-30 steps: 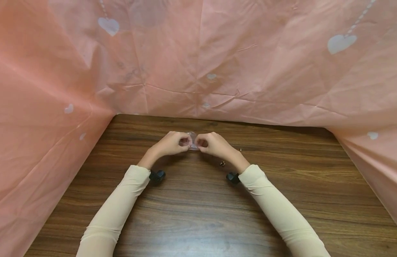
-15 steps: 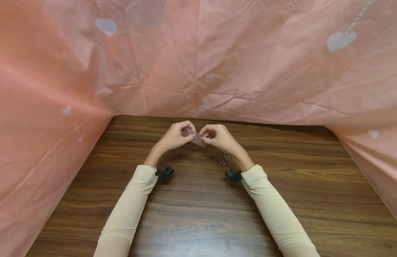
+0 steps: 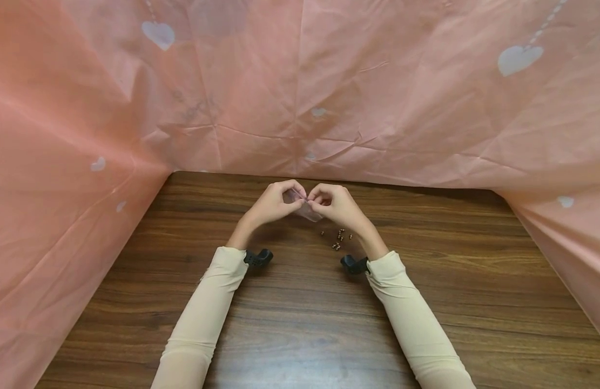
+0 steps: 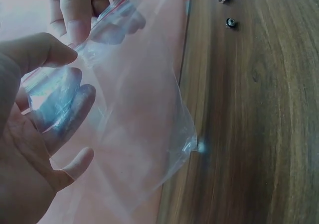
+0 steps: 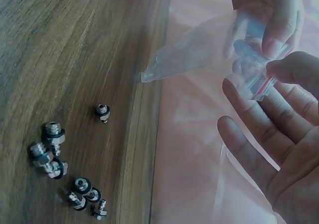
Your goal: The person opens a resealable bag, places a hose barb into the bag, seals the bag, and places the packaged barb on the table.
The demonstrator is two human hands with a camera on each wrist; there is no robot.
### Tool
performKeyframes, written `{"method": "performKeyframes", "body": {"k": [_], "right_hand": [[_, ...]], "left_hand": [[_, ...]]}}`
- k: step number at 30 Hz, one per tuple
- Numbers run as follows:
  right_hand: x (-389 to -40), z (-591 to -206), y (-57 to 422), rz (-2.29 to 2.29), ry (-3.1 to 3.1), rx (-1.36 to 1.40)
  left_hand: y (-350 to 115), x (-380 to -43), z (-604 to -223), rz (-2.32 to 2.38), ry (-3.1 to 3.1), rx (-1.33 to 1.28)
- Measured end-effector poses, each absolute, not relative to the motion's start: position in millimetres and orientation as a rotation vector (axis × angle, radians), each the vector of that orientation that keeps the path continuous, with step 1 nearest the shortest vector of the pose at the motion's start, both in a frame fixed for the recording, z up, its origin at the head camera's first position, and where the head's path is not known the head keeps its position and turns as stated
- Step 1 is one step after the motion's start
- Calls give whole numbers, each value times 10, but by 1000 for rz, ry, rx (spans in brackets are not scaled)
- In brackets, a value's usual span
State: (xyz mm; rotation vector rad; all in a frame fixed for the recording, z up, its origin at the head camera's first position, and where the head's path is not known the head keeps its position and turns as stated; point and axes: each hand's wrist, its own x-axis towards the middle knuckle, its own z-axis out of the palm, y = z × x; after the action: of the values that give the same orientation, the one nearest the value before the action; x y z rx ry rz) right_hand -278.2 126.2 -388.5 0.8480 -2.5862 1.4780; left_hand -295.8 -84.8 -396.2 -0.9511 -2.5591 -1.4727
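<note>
A clear zip bag with a red line along its seal hangs between my two hands, tilted, its lower corner over the table. My left hand pinches the sealing strip between thumb and finger. Right beside it, my right hand pinches the same strip, the fingertips of both hands almost touching. In the right wrist view, the right hand's other fingers spread loosely behind the bag. Several small metal fittings with black rings lie on the table below my right hand.
The brown wood-grain table ends at a pink cloth with white hearts, which hangs at the back and sides. One fitting lies a little apart from the others. Each wrist wears a black camera mount.
Both hands have lifted the bag and moved away from me, the left also to the right. Their fingertips are closer together. More fittings show beneath the right hand than a second ago.
</note>
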Motion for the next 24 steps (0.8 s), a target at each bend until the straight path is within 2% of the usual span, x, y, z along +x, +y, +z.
{"method": "performKeyframes", "body": {"k": [24], "right_hand": [[-2766, -3960, 1289, 1412, -2598, 858]], "left_hand": [[-837, -2987, -4013, -1471, -2491, -999]]}}
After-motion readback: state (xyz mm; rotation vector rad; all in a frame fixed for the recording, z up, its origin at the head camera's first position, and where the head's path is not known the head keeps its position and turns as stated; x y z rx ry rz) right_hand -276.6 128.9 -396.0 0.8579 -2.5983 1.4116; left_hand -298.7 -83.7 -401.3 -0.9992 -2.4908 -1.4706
